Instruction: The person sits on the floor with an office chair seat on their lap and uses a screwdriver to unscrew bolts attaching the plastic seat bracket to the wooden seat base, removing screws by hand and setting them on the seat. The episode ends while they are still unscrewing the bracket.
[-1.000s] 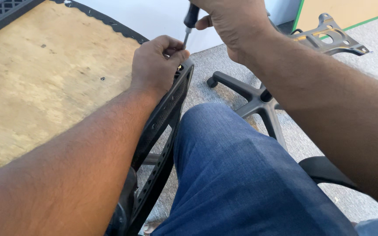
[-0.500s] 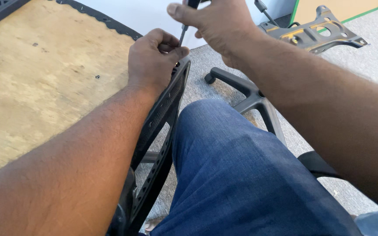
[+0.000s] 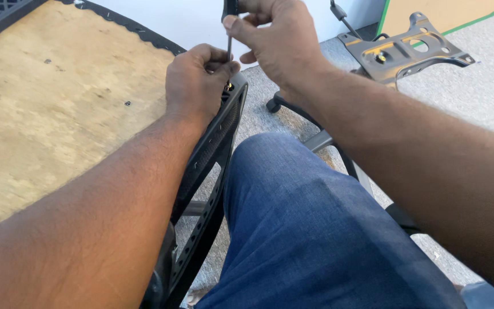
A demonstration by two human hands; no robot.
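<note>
My left hand point(image 3: 196, 83) is closed over the top edge of a black perforated plastic chair frame point(image 3: 207, 189) that stands on edge beside my knee. A small brass-coloured screw or fitting point(image 3: 229, 87) shows by its fingers. My right hand point(image 3: 278, 40) grips a screwdriver point(image 3: 230, 23) with a black handle, held upright. Its thin shaft points down to that fitting, just beside my left fingers. My blue-jeaned leg point(image 3: 315, 229) lies between the two arms.
A plywood seat panel point(image 3: 52, 109) with black edging lies at left. A black chair base with a caster point(image 3: 293, 111) sits on grey carpet behind my knee. A dark metal seat mechanism plate point(image 3: 401, 54) lies at upper right, near a green-edged board point(image 3: 441, 14).
Both hands and the frame now sit lower and more central in view. My right hand has come closer over the left, with the screwdriver tip at the frame's top edge.
</note>
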